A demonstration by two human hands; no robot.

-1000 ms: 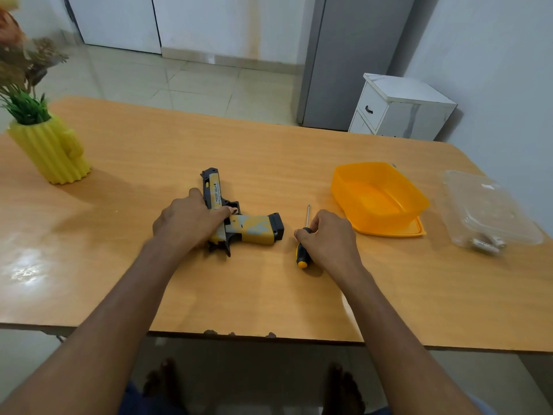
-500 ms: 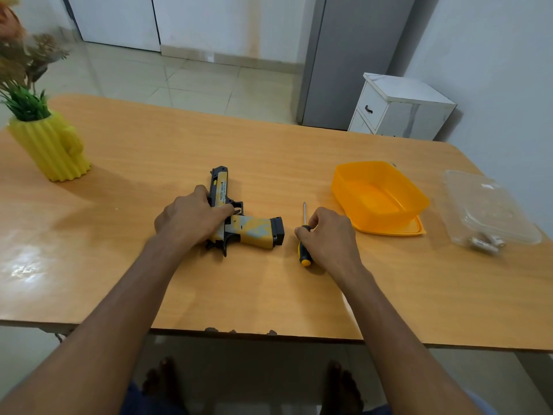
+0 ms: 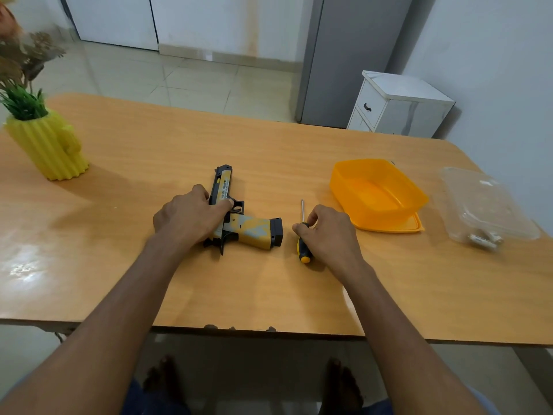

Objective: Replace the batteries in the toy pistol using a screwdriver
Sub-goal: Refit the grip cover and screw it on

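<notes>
The left hand (image 3: 191,217) lies over the toy pistol (image 3: 239,217), fingers curled round its middle and gripping it against the table (image 3: 149,280). The right hand (image 3: 326,232) curls its fingers round the screwdriver (image 3: 303,244) handle, holding it on the tabletop just right of the pistol.

The pistol lies flat near the table's middle. Its barrel runs away toward the far side, while the grip points right toward the screwdriver. The screwdriver's long axis also runs near to far, thin metal tip at the far end.

The left hand hides the pistol's rear body; the small print on the barrel is too blurred to read.

The pistol is yellow with grey patches and black ends. The screwdriver handle is black and yellow.
</notes>
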